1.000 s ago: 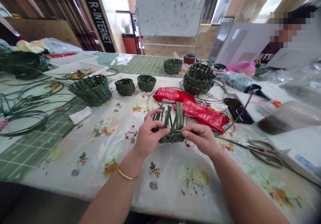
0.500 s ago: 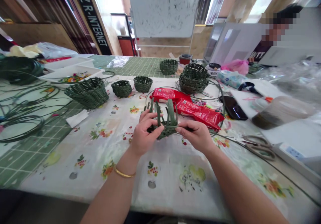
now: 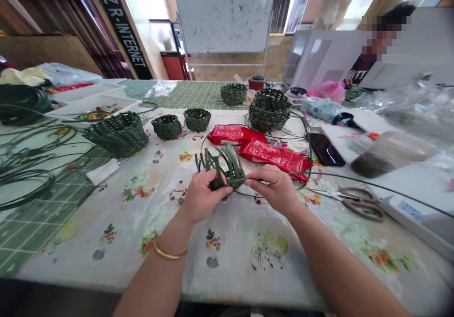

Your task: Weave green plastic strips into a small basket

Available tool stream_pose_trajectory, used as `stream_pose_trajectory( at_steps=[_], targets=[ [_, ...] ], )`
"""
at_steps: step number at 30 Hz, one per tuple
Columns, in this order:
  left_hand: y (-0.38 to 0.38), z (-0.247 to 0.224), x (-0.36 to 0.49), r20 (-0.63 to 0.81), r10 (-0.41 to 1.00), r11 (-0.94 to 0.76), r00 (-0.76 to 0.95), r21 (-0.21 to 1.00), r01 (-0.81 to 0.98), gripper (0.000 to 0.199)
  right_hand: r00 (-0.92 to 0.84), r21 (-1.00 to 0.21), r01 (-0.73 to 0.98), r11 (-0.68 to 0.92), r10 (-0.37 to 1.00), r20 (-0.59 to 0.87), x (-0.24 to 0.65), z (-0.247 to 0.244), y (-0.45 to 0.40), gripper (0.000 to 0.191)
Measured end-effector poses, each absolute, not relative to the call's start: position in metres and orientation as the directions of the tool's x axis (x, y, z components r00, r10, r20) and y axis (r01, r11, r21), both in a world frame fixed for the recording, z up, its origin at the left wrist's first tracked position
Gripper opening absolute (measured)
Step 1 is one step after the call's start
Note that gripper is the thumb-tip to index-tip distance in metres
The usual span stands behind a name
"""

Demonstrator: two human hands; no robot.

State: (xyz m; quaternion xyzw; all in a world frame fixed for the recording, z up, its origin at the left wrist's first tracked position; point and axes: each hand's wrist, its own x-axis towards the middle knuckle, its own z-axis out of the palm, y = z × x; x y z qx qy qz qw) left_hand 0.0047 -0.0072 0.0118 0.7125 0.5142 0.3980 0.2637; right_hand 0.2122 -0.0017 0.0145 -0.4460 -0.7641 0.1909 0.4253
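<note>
A small, partly woven basket (image 3: 234, 169) of dark green flat strips is held above the tablecloth, its loose upright strips sticking up and leaning left. My left hand (image 3: 204, 191) is closed on its near left side, thumb outside and fingers partly hidden among the strips. At the basket's right side my right hand (image 3: 271, 187) pinches a long green weaving strip (image 3: 333, 175). This strip runs from the basket through the fingers and off toward the right edge. Two red packets (image 3: 271, 154) lie just behind the hands.
Finished green baskets stand behind: a large one (image 3: 118, 132) at left, small ones (image 3: 166, 127) mid-table, a stacked-looking one (image 3: 270, 111) at right. Scissors (image 3: 362, 198), a phone (image 3: 326, 149) and a power strip (image 3: 413, 213) lie right. Coiled strips (image 3: 28, 180) cover the left. A person sits far right.
The basket has tilted to the left in my left hand. The long strip at my right hand has lifted from the table and now stretches out to the right. The view has shifted slightly.
</note>
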Motion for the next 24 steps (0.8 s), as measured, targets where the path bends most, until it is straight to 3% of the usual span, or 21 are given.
stream_pose_trajectory(
  at_steps=[4,12,16,20,22,24],
  targets=[
    [-0.007,0.008,0.004,0.319,0.941,-0.332,0.113,0.806,0.490,0.011,-0.268,-0.655,0.552,0.515,0.854,0.445,0.212,0.017,-0.005,0.016],
    [-0.005,0.007,0.004,0.322,0.936,-0.351,0.141,0.849,0.395,0.011,-0.361,-0.662,0.626,0.413,0.905,0.225,0.216,0.014,-0.007,0.021],
    [-0.004,0.006,0.001,0.270,0.955,-0.298,0.126,0.864,0.407,0.011,-0.286,-0.529,0.682,0.504,0.850,0.442,0.215,0.010,-0.001,0.019],
    [-0.006,0.014,0.003,0.360,0.924,-0.370,0.130,0.753,0.544,0.007,-0.267,-0.308,0.743,0.594,0.685,0.678,0.213,0.015,-0.004,0.011],
    [-0.007,0.018,0.004,0.397,0.909,-0.392,0.127,0.713,0.581,0.007,-0.252,-0.282,0.746,0.603,0.648,0.719,0.210,0.021,-0.010,0.008],
    [-0.008,0.018,0.004,0.416,0.905,-0.385,0.091,0.710,0.590,0.007,-0.271,-0.333,0.708,0.623,0.675,0.686,0.205,0.026,-0.019,0.011]
  ],
)
